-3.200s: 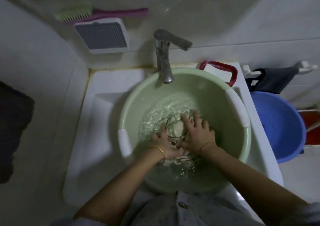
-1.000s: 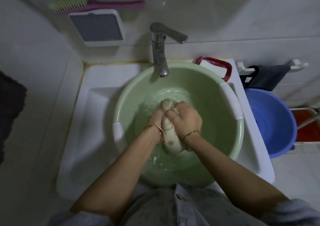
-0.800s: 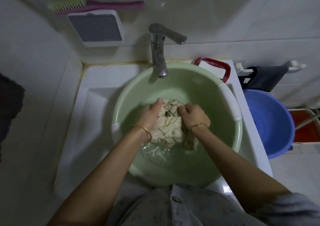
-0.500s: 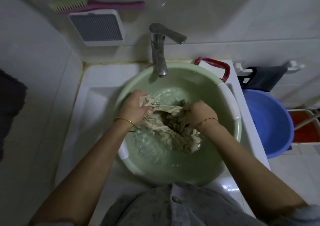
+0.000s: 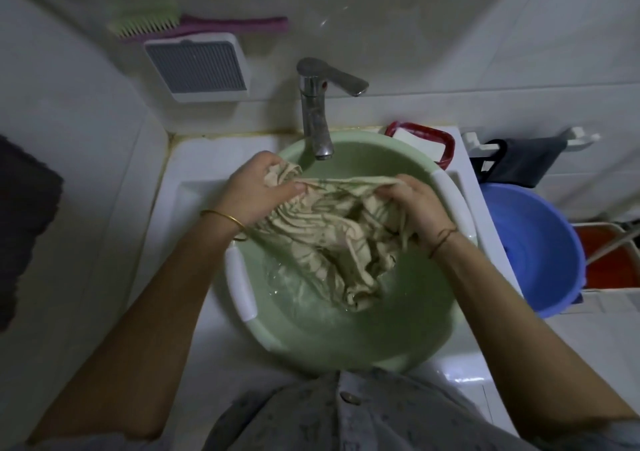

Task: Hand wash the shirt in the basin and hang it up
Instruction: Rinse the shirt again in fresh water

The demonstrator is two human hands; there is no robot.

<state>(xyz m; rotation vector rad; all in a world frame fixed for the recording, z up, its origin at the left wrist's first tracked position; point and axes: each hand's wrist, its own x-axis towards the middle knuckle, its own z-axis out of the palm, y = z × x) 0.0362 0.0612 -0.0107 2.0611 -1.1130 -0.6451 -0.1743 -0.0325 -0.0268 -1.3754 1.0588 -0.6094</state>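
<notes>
A wet beige shirt with dark stripes hangs stretched between both hands above the pale green basin. My left hand grips one bunched end near the basin's far left rim. My right hand grips the other end over the right side. The shirt's lower folds trail down into the water in the basin. The basin sits in a white sink under a chrome tap.
A red soap dish with white soap stands behind the basin. A blue bucket sits to the right, a dark cloth on a rack above it. A brush and a grey vent are on the wall.
The shirt was pressed under water, then wrung as a tight roll; since then my hands have moved apart, spreading it and lifting it higher out of the water.
</notes>
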